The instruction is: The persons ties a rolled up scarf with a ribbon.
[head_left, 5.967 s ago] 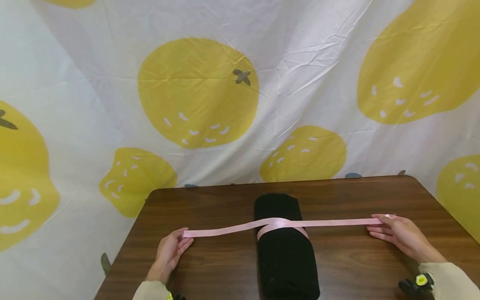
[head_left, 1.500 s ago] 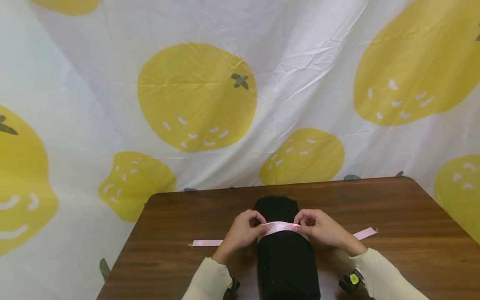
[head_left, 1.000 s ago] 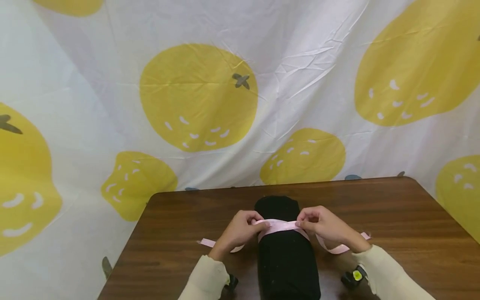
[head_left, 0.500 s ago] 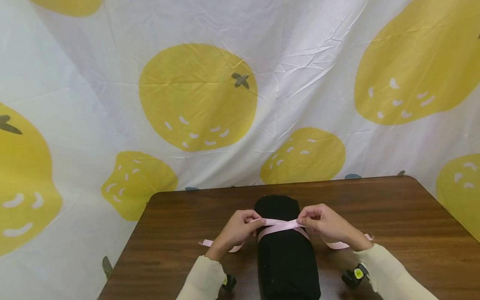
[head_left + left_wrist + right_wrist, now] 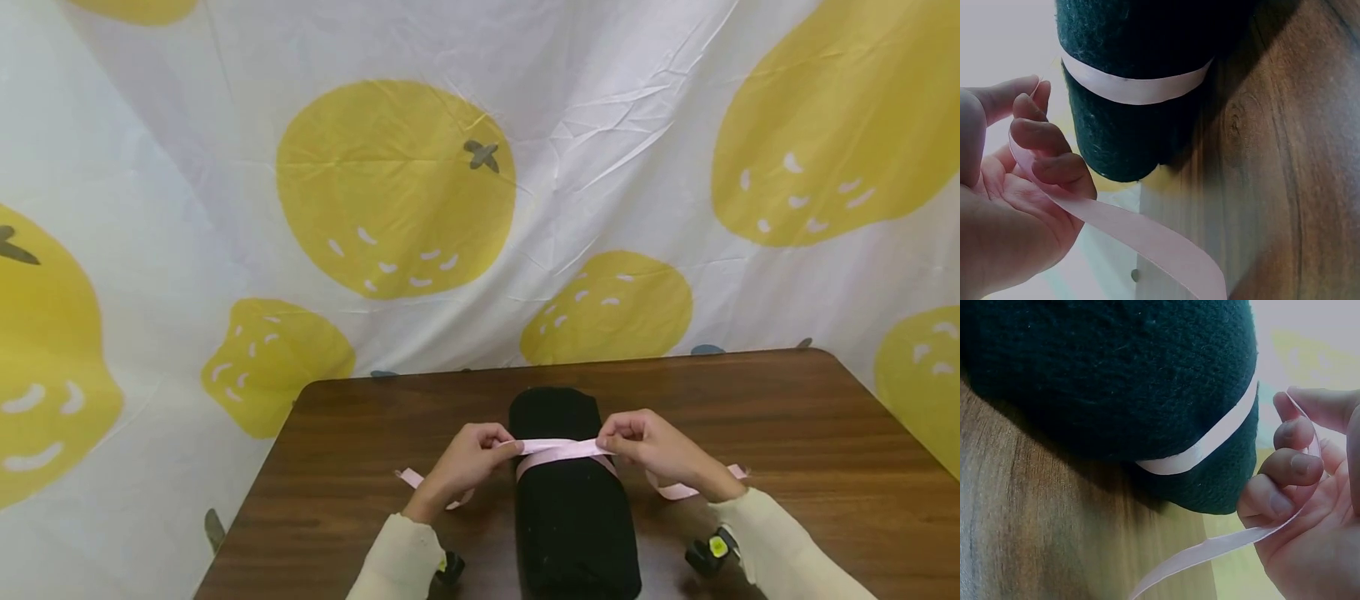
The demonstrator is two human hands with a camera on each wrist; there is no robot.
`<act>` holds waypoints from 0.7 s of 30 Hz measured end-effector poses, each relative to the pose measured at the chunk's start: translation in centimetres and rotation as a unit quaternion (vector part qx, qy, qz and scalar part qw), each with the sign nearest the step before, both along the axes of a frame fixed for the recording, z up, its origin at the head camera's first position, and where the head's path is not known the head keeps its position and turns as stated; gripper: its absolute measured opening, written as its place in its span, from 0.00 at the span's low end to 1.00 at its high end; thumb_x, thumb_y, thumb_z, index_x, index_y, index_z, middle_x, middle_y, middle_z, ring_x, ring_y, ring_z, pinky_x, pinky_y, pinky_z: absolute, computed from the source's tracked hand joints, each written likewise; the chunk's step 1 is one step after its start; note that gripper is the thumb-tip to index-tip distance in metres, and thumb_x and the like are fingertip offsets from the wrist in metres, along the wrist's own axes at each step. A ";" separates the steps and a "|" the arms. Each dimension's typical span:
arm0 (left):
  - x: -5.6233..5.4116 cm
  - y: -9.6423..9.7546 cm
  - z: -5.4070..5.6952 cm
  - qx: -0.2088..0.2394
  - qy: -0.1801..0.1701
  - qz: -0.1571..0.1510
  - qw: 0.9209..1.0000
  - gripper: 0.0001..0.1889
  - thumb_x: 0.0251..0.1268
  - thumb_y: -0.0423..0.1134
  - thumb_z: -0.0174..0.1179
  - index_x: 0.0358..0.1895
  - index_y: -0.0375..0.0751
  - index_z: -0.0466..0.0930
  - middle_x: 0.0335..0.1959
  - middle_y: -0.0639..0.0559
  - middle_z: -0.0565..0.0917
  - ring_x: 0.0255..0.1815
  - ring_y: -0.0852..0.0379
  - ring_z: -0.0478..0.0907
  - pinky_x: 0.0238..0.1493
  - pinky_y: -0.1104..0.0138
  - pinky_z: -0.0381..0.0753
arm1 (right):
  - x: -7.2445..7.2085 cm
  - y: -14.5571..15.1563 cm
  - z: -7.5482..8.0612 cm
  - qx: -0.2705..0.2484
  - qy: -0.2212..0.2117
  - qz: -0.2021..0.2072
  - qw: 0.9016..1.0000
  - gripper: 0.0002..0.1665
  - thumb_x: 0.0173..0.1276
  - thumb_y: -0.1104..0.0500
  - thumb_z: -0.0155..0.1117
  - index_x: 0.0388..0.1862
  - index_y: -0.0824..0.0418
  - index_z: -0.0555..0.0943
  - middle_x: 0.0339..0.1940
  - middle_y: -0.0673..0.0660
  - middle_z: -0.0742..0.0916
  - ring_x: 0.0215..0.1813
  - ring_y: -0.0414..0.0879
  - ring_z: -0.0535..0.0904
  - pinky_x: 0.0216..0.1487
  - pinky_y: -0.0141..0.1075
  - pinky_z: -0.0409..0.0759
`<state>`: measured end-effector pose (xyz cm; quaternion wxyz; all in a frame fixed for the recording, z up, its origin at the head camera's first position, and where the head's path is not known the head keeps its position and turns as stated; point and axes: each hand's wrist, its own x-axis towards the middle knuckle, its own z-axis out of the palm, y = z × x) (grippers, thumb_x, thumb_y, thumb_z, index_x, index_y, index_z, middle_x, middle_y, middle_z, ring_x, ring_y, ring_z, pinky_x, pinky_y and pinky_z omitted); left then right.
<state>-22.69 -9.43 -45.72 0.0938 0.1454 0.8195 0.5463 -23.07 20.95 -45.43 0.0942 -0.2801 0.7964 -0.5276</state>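
Observation:
A rolled black knit cloth point(image 5: 577, 525) lies lengthwise on the table, with a pink satin ribbon point(image 5: 558, 451) wrapped round its upper half. On top of the roll the two ribbon ends cross. My left hand point(image 5: 468, 462) pinches one end just left of the crossing; in the left wrist view that ribbon point(image 5: 1147, 240) runs through the palm and trails down. To the right, my right hand point(image 5: 660, 450) pinches the other end between thumb and forefinger. Its tail point(image 5: 1210, 549) passes under the curled fingers in the right wrist view. The band's underside is hidden beneath the roll.
The brown wood-grain table point(image 5: 360, 517) has rounded far corners. Behind it hangs a white curtain point(image 5: 600, 125) printed with yellow lemons. Loose ribbon tails rest on the table beside each forearm. Each wrist carries a small black camera point(image 5: 705, 557).
Six seconds ago both hands held the ribbon ends stretched far apart. They came in to the roll, took hold close to the crossing, and lately the left hand has drawn slightly left, pulling the ribbon straighter.

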 end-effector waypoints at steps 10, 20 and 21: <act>0.1 -0.5 -0.4 -0.049 -0.006 -0.003 0.999 0.14 0.68 0.45 0.63 0.36 0.33 0.83 0.16 0.57 0.69 0.19 0.60 0.64 0.16 0.69 0.61 | 0.1 0.2 -0.9 -0.032 -0.062 0.004 0.998 0.12 0.73 0.61 0.59 0.35 0.72 0.78 0.24 0.50 0.79 0.28 0.41 0.72 0.31 0.35 0.74; 0.0 -1.1 -1.0 -0.073 -0.012 -0.014 0.997 0.14 0.68 0.44 0.63 0.37 0.34 0.83 0.16 0.58 0.68 0.19 0.61 0.64 0.18 0.70 0.62 | -0.3 1.1 -2.0 0.004 -0.060 0.033 0.998 0.12 0.76 0.59 0.57 0.37 0.69 0.78 0.19 0.47 0.73 0.21 0.37 0.66 0.21 0.30 0.67; 0.0 -1.2 -1.1 -0.074 -0.012 -0.015 0.997 0.14 0.68 0.44 0.62 0.37 0.33 0.83 0.16 0.58 0.67 0.19 0.61 0.63 0.18 0.70 0.61 | -0.4 1.1 -2.1 -0.001 -0.064 0.038 0.997 0.12 0.76 0.60 0.56 0.38 0.70 0.78 0.19 0.47 0.73 0.20 0.38 0.65 0.21 0.30 0.66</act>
